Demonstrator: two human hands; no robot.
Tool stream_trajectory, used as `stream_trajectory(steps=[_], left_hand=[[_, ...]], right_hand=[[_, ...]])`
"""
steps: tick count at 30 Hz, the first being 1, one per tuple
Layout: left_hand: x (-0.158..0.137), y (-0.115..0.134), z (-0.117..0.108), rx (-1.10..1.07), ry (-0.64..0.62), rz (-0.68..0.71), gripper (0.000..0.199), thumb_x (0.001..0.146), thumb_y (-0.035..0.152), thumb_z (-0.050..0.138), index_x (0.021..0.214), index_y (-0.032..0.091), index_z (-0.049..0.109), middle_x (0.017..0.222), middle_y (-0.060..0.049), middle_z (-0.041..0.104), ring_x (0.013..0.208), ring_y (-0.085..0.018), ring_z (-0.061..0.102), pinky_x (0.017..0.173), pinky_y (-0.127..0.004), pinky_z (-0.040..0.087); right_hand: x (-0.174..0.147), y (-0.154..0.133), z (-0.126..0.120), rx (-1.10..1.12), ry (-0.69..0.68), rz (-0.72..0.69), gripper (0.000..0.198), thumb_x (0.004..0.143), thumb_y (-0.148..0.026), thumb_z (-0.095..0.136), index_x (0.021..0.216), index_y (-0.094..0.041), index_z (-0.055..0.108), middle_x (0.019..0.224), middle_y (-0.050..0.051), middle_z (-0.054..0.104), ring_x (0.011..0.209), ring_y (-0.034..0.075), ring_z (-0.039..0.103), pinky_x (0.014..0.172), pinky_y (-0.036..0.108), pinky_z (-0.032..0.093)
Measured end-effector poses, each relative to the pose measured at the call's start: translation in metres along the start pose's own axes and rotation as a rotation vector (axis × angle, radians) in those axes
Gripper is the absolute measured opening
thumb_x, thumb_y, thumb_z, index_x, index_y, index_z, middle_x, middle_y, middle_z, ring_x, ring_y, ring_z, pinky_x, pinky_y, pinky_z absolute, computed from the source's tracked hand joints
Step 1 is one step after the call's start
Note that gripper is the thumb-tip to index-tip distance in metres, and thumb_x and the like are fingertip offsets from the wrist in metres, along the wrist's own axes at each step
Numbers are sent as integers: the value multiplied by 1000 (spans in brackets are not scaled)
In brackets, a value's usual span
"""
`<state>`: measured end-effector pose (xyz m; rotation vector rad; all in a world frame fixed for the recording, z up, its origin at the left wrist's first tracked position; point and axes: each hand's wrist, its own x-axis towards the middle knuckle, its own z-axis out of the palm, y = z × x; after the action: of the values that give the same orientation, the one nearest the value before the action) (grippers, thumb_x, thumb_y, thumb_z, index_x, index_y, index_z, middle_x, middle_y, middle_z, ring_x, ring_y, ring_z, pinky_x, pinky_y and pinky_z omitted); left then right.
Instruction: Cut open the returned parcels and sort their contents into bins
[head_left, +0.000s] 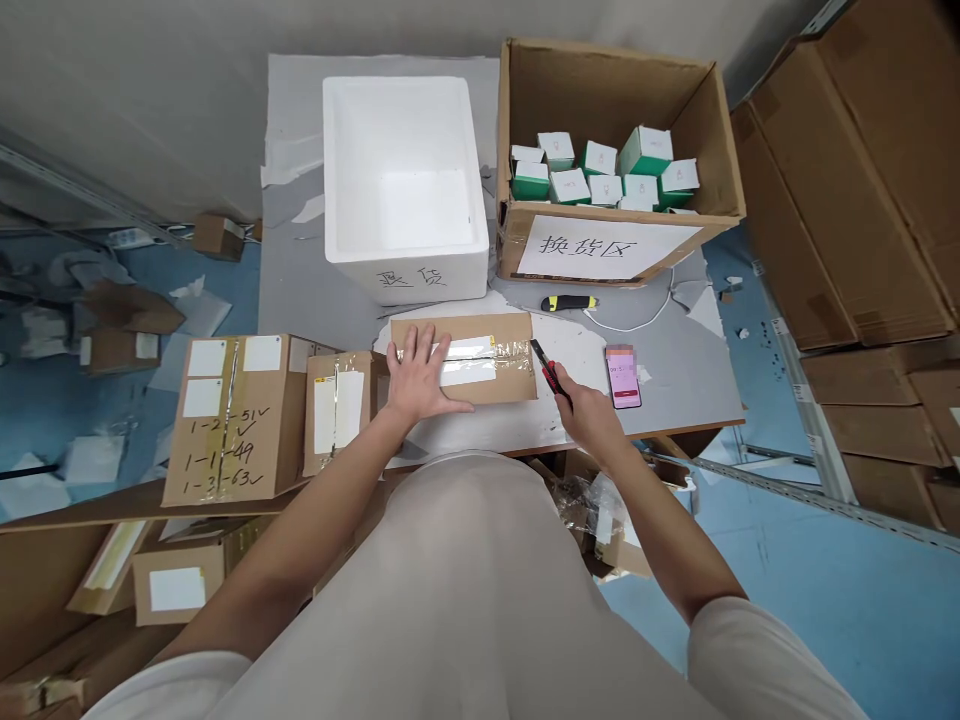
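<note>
A taped cardboard box [514, 385] with white labels lies flat at the front of the table. My left hand [421, 378] rests on its left part, fingers spread and palm down. In my right hand [589, 410] is a red and black utility knife [553, 372], gripped by its handle. The knife's tip is at the right end of the box, close to the tape seam; I cannot tell whether it touches.
Behind stand a white foam box [409, 275] and a cardboard carton [510, 240] of green-white boxes. A yellow-black cutter [570, 303], a white cable [637, 327] and a phone [623, 377] lie to the right. Taped cartons [255, 430] stand left; stacked cardboard [847, 200] lines the right.
</note>
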<state>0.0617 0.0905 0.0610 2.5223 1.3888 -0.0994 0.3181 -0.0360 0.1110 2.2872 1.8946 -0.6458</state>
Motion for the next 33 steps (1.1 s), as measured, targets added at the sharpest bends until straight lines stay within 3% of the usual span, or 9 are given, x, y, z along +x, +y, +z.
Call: stream_trajectory(steps=[6,13,22,26,29,33], left_hand=[[0,0,0,-23,-12,-23,122,51,79,62,149,19,19,156,-17,11,140,-46,5,107,-65,1],[-1,2,-2,-19,-67,-32,124,50,77,65,149,20,16,156,-16,10,140,-47,2,105,-65,9],[1,1,-5,-6,-78,-41,125,49,78,64,149,20,17,156,-17,11,140,-47,0,104,-64,14],[-2,13,-4,-17,-50,-98,124,49,81,62,149,20,19,156,-19,10,140,-48,3,102,-66,18],[-12,30,-2,-74,0,-253,121,52,83,59,148,19,21,155,-23,8,139,-49,7,96,-65,30],[-29,36,-7,-186,39,-349,104,62,78,57,143,18,33,150,-25,22,132,-47,27,90,-56,41]], right_hand=[[-2,9,-13,-67,-75,-84,56,90,-23,37,146,-19,31,84,9,71,72,24,65,59,26,37],[-19,20,-27,98,-158,-109,56,89,-24,39,145,-24,34,75,4,69,60,19,61,55,25,37],[-46,33,-13,344,-153,0,54,90,-30,40,144,-29,36,69,0,67,55,17,61,58,28,46],[-35,26,19,790,45,179,63,87,-42,45,146,-26,27,78,0,67,54,15,61,58,31,52],[-14,8,52,1253,150,284,60,83,-52,49,135,-23,36,98,5,64,61,14,63,53,30,53],[17,-10,77,1577,229,306,50,79,-55,55,115,-24,41,91,0,60,67,13,64,55,28,55]])
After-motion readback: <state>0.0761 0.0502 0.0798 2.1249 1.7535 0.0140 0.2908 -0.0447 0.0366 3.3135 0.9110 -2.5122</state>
